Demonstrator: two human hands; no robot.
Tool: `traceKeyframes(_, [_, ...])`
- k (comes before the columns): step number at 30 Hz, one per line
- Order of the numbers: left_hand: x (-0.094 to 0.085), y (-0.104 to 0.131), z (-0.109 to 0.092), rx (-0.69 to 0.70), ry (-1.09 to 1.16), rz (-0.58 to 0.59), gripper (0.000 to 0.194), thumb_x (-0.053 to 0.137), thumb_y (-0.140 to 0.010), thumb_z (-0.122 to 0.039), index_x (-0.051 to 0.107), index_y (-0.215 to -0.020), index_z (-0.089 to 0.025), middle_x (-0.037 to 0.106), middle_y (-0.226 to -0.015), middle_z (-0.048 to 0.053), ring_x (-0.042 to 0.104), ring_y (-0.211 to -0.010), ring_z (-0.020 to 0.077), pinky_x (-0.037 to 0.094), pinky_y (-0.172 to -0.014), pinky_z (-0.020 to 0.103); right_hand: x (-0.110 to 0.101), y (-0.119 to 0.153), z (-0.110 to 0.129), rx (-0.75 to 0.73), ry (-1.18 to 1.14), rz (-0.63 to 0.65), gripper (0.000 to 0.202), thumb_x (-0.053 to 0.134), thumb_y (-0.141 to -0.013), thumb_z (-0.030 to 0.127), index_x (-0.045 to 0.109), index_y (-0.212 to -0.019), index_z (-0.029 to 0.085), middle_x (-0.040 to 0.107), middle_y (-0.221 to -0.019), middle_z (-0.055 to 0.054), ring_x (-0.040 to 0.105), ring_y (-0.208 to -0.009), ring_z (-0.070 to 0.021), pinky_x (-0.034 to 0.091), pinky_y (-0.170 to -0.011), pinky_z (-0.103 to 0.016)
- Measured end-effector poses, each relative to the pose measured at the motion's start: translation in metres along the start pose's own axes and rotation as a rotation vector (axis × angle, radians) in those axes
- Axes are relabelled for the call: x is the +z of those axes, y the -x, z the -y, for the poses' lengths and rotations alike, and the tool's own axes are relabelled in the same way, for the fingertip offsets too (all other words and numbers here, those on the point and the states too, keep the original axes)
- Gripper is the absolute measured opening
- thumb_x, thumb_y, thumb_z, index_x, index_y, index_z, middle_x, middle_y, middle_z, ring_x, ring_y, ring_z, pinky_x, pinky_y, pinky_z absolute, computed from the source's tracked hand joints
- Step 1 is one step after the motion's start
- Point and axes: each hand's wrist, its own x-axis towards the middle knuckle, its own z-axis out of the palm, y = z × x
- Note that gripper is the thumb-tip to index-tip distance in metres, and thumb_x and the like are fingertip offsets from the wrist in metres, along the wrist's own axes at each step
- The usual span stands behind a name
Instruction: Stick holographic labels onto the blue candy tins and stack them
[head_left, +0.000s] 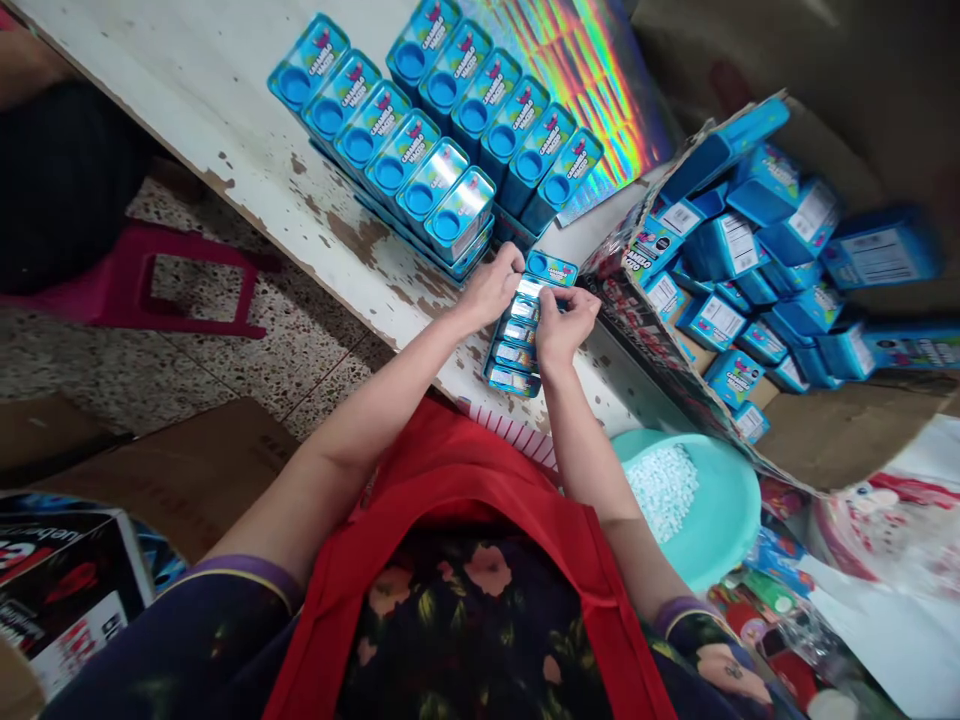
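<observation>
A short row of blue packs (514,357) lies on the worn white table (247,150) close to the red apron. My left hand (491,288) is at the upper left of this row, its fingers curled and pressed together against a pack's edge. At the right side my right hand (564,325) is closed in a pinch over the same row. What the fingertips of either hand grip is too small to make out. Just beyond the hands stand two long rows of blue boxes (450,222) with round recesses on their tops.
An open cardboard box (817,430) of loose blue boxes stands at the right. Below it is a turquoise bowl (724,500) with small white pieces. A shiny holographic sheet (600,90) lies behind the rows. A pink stool (172,280) is at the left, beside a person's dark clothing.
</observation>
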Motion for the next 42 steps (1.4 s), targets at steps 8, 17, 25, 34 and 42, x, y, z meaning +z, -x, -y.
traceKeyframes(8, [0.036,0.006,0.022,-0.124,-0.064,-0.065,0.022,0.04,-0.096,-0.023,0.047,-0.117,-0.02,0.061,-0.094,0.006,0.06,-0.083,0.0184,0.043,-0.076,0.029,0.007,-0.02,-0.021,0.13,-0.072,-0.023,0.017,0.056,-0.08,0.025,0.041,-0.073,0.022,0.045,-0.074,0.004,0.046,-0.069,-0.0117,0.043,-0.072,-0.027])
traceKeyframes(17, [-0.009,0.129,0.057,-0.11,-0.038,0.384,0.022,0.056,-0.086,-0.03,0.066,-0.1,-0.016,0.066,-0.099,0.005,0.059,-0.089,0.017,0.044,-0.084,0.026,-0.069,0.077,0.007,-0.421,-0.023,0.204,0.008,0.055,-0.09,0.026,0.056,-0.098,0.027,0.058,-0.089,-0.005,0.057,-0.082,-0.0204,0.049,-0.075,-0.036])
traceKeyframes(25, [0.017,0.171,0.065,-0.324,0.055,0.422,0.026,0.045,-0.086,-0.027,0.067,-0.082,-0.014,0.068,-0.079,0.003,0.059,-0.077,0.0157,0.044,-0.075,0.025,-0.045,0.149,-0.059,-0.372,0.314,1.01,0.045,0.054,-0.088,0.027,0.052,-0.131,0.014,0.058,-0.118,-0.017,0.058,-0.107,-0.0286,0.052,-0.093,-0.044])
traceKeyframes(34, [0.021,0.173,0.061,-0.469,0.087,0.262,0.018,0.051,-0.078,-0.019,0.057,-0.095,-0.02,0.06,-0.068,-0.003,0.055,-0.066,0.0136,0.042,-0.064,0.023,-0.047,0.144,-0.053,-0.517,0.386,1.191,0.032,0.049,-0.091,0.022,0.062,-0.12,0.022,0.057,-0.114,-0.012,0.056,-0.1,-0.0236,0.052,-0.087,-0.038])
traceKeyframes(42, [0.022,0.171,0.064,-0.466,0.1,0.283,0.015,0.05,-0.081,-0.023,0.061,-0.09,-0.019,0.064,-0.075,0.0,0.057,-0.069,0.0148,0.045,-0.068,0.025,-0.05,0.139,-0.043,-0.539,0.334,1.111,0.018,0.049,-0.093,0.026,0.064,-0.085,0.021,0.063,-0.088,-0.008,0.056,-0.088,-0.0221,0.046,-0.079,-0.033])
